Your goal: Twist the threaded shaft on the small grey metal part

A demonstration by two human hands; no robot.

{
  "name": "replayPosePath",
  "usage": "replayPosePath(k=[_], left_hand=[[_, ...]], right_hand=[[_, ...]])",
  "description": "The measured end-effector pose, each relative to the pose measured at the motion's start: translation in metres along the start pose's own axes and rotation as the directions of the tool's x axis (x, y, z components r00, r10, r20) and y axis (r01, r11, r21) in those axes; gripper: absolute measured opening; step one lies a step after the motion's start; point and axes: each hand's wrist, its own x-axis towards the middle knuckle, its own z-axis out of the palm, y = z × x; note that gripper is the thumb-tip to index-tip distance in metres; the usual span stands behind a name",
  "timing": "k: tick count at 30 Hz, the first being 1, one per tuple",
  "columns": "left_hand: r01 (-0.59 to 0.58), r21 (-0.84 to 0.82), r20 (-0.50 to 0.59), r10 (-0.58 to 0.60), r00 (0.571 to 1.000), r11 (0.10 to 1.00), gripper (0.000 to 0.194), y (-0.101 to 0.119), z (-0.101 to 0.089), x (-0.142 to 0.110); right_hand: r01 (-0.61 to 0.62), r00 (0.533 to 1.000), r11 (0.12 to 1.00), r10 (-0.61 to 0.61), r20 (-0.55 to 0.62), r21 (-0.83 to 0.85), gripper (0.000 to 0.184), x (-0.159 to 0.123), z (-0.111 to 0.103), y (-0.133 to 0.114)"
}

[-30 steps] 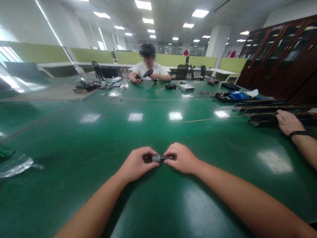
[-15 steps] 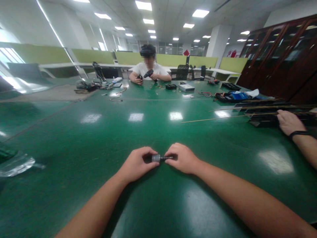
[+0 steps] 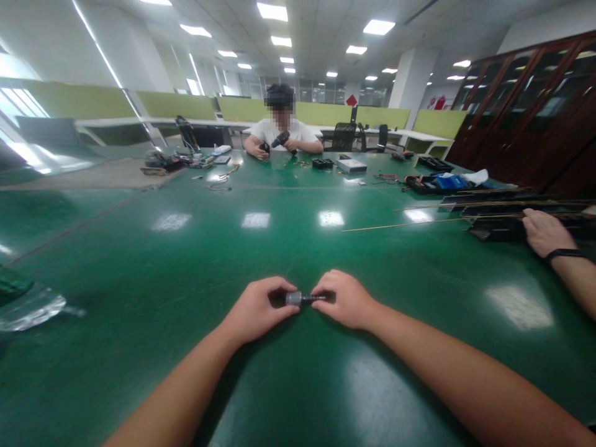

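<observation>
Left hand [image 3: 263,308] pinches short grey cylinder [image 3: 293,298], right hand [image 3: 345,299] pinches its slim dark shaft [image 3: 306,298], both over glossy green desk [image 3: 288,379], well apart from its far edge

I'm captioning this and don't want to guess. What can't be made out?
Head view:
Gray cylinder: left end lost in shadow inside the left hand.
Dark shaft: partly covered by the right hand.
Clear, shiny object: cut off by the left edge.
Co-worker's forearm: cut off by the right edge.
Far yellow bits: too small and blurred.
</observation>
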Motion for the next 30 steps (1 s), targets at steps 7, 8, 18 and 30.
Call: replayPosePath(k=[7, 8, 18, 30], left_hand=[[-0.028, 0.018, -0.013, 0.028, 1.000, 0.999, 0.019, -0.0013, 0.0000, -0.0002], [-0.026, 0.018, -0.014, 0.026, 1.000, 0.999, 0.019, -0.0014, 0.0000, -0.0003], [-0.019, -0.007, -0.004, 0.019, 1.000, 1.000, 0.019, -0.0040, 0.0003, -0.0004], [-0.019, -0.006, -0.001, 0.019, 1.000, 1.000, 0.019, -0.0060, 0.0001, 0.0000]], right_hand=[[-0.001, 1.000, 1.000, 0.001, 0.013, -0.021, 0.007, -0.0002, -0.0006, 0.0008], [-0.002, 1.000, 1.000, 0.002, 0.015, -0.021, 0.007, -0.0002, -0.0005, 0.0010], [-0.004, 1.000, 1.000, 0.004, 0.013, -0.016, 0.006, -0.0013, -0.0011, 0.0020], [-0.013, 1.000, 1.000, 0.013, -0.006, -0.009, 0.007, -0.0029, -0.0019, 0.0035]])
